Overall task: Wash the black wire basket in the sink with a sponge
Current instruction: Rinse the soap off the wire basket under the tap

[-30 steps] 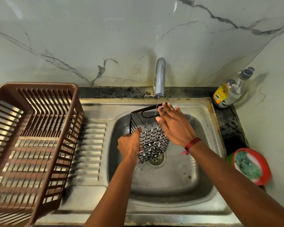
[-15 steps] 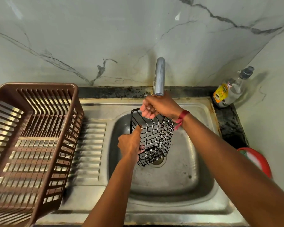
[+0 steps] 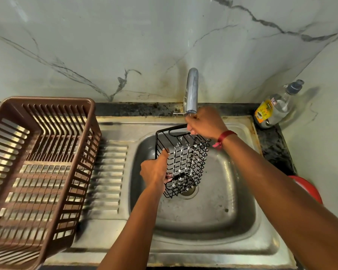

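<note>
- Black rectangular wire basket (image 3: 183, 162) held over steel sink (image 3: 213, 211), centre frame, long axis running from tap towards drain.
- Left hand (image 3: 156, 170) grasps basket's left side.
- Right hand (image 3: 205, 123) curled at basket's top rim under chrome tap (image 3: 191, 90); can't tell which it holds.
- No sponge visible.
</note>
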`<state>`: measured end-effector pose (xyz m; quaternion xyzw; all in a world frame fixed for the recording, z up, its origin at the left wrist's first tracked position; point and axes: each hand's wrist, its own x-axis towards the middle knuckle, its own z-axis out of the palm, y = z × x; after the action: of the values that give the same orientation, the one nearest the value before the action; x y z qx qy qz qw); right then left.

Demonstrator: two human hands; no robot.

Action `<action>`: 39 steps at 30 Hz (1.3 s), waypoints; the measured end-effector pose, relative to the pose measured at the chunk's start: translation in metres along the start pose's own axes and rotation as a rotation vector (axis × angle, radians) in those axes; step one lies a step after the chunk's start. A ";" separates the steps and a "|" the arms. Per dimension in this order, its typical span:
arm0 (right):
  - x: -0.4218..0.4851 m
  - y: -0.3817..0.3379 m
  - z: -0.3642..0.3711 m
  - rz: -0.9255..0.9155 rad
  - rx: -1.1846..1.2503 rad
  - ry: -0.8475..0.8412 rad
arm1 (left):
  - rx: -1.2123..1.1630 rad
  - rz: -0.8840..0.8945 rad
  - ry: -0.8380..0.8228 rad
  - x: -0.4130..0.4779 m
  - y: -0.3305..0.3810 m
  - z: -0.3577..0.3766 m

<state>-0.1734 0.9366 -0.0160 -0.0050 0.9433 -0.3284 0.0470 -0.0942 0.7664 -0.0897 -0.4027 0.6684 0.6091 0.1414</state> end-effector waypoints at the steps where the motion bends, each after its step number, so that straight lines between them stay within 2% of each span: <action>1: -0.002 0.002 -0.002 -0.007 0.014 0.011 | -0.005 0.001 0.006 0.001 -0.001 0.000; 6: -0.008 -0.020 0.013 -0.116 0.053 -0.193 | 0.023 0.012 -0.001 -0.004 0.002 0.004; 8: -0.004 -0.017 0.015 -0.107 0.029 -0.166 | 0.016 -0.004 -0.016 -0.005 0.002 0.003; 11: 0.002 0.009 0.008 -0.063 -0.083 0.005 | -0.031 -0.033 -0.021 -0.003 0.000 -0.002; 15: 0.002 0.031 0.009 0.101 0.300 0.133 | -0.057 -0.048 -0.017 0.001 -0.002 -0.008; 18: -0.004 0.033 0.022 0.219 0.730 0.043 | -0.101 -0.055 -0.071 0.000 0.001 -0.013; 21: -0.011 0.032 0.031 0.262 0.988 -0.062 | -0.118 -0.049 -0.128 0.002 0.003 -0.020; 25: -0.018 0.032 0.040 0.240 1.141 -0.072 | -0.165 -0.104 -0.266 0.010 -0.002 -0.031; 30: -0.023 0.029 0.043 0.215 1.075 -0.030 | -0.269 -0.172 -0.323 0.011 -0.002 -0.040; 33: -0.024 0.028 0.044 0.207 1.096 -0.032 | -0.129 -0.064 -0.244 -0.005 0.007 -0.032; 36: -0.021 0.027 0.050 0.227 1.125 -0.013 | 0.212 0.275 -0.073 -0.030 0.018 -0.016; 37: -0.020 0.025 0.052 0.230 1.118 -0.004 | 0.304 0.338 -0.039 -0.035 0.020 -0.012; 39: -0.018 0.023 0.054 0.230 1.082 0.001 | 0.448 0.377 0.014 -0.039 0.024 -0.005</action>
<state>-0.1495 0.9221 -0.0707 0.1230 0.6344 -0.7592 0.0779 -0.0845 0.7742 -0.0453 -0.2347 0.8502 0.4591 0.1065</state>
